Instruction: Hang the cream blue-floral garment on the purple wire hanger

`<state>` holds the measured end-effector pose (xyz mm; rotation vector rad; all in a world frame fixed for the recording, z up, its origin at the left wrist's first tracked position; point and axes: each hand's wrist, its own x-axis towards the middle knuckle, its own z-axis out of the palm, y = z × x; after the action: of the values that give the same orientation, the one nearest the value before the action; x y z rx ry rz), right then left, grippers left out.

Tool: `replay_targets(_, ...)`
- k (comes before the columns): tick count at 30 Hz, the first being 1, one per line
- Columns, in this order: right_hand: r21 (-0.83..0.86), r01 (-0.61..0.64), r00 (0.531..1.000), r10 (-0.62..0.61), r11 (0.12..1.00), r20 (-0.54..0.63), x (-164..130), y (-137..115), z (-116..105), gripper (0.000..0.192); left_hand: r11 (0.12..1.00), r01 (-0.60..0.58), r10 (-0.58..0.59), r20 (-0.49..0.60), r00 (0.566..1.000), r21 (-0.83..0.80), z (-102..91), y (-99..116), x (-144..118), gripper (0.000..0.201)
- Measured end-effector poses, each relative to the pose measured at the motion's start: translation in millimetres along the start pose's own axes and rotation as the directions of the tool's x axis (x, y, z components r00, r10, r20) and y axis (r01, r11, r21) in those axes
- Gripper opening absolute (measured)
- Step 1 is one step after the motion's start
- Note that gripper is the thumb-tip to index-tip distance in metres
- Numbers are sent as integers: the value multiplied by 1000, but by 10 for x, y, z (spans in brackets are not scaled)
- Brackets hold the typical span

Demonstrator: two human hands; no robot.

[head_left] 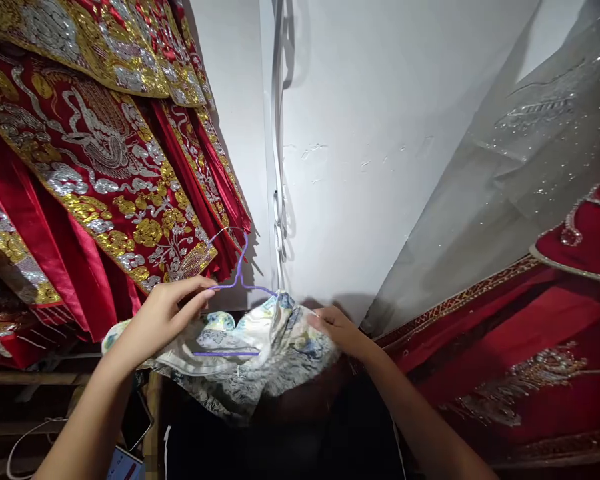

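Note:
A thin purple clothes hanger (239, 270) stands upright in front of me, its hook pointing up. Its right arm runs into the collar of a white garment (300, 337) with a blue, green and yellow print; the lower bar shows through the opening. My left hand (177, 307) pinches the hanger's left arm between thumb and fingers. On the garment's right shoulder, my right hand (333, 327) grips the cloth with bent fingers. The garment's lower part hangs in folds towards my lap.
Red embroidered costumes (105, 147) with gold and silver work hang at the left. A white wall (360, 133) with a cable (279, 167) is ahead. At the right hang a sheer beaded fabric (485, 193) and a red beaded garment (530, 347). A phone (136, 420) lies at lower left.

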<state>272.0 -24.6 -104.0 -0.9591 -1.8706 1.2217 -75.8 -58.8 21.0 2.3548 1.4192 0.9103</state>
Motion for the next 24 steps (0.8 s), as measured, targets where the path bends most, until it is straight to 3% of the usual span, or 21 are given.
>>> replay_targets(2, 202, -83, 991, 102, 976, -84, -92, -21, -76, 45, 996, -75, 84, -220, 972, 52, 123, 28, 62, 16)
replay_targets(3, 291, -105, 978, 151, 951, -143, -135, -33, -142, 41, 989, -128, 147, -338, 930, 77, 185, 45, 89, 14)
replay_targets(5, 419, -115, 942, 233, 901, -243, -197, -77, -328, 35, 964, -234, 266, -551, 791, 130, 315, 75, 115, 17)
replay_targets(7, 477, -84, 904, 268, 875, -333, -202, -149, -548, 34, 934, -308, 342, -691, 636, 179, 482, 80, 101, 26)
replay_targets(8, 491, -62, 889, 272, 869, -369, -175, -190, -656, 34, 925, -328, 355, -735, 578, 189, 590, 70, 84, 28)
replay_targets(9, 501, -40, 879, 269, 865, -393, -129, -229, -753, 35, 927, -334, 339, -765, 547, 172, 715, 51, 63, 29)
replay_targets(10, 505, -17, 875, 256, 863, -410, -67, -265, -834, 35, 938, -325, 289, -783, 551, 118, 857, 27, 43, 28)
replay_targets(11, 501, 5, 875, 238, 866, -421, 7, -295, -898, 35, 955, -295, 204, -782, 590, 26, 1011, -3, 24, 28)
replay_targets(13, 476, 21, 892, 199, 879, -406, 155, -336, -969, 35, 961, -170, -34, -704, 710, -218, 1334, -68, -1, 34)
replay_targets(15, 422, -14, 916, 181, 907, -358, 258, -353, -980, 36, 901, -5, -252, -532, 808, -433, 1645, -133, -10, 43)
replay_targets(17, 363, -70, 938, 185, 929, -292, 283, -341, -959, 38, 805, 133, -393, -352, 850, -578, 1910, -191, -11, 40)
replay_targets(20, 340, -97, 938, 200, 936, -282, 201, -229, -910, 42, 678, 218, -467, -183, 865, -702, 2198, -249, -21, 30)
replay_targets(22, 348, -47, 899, 192, 936, -395, 99, -57, -847, 46, 633, 202, -463, -156, 873, -747, 2320, -266, -50, 30)
replay_targets(23, 335, 2, 842, 179, 942, -509, 38, 60, -790, 48, 615, 190, -466, -158, 871, -765, 2366, -269, -75, 31)
replay_targets(24, 304, 58, 740, 163, 951, -652, -28, 197, -707, 50, 593, 182, -478, -161, 864, -784, 2404, -271, -106, 32)
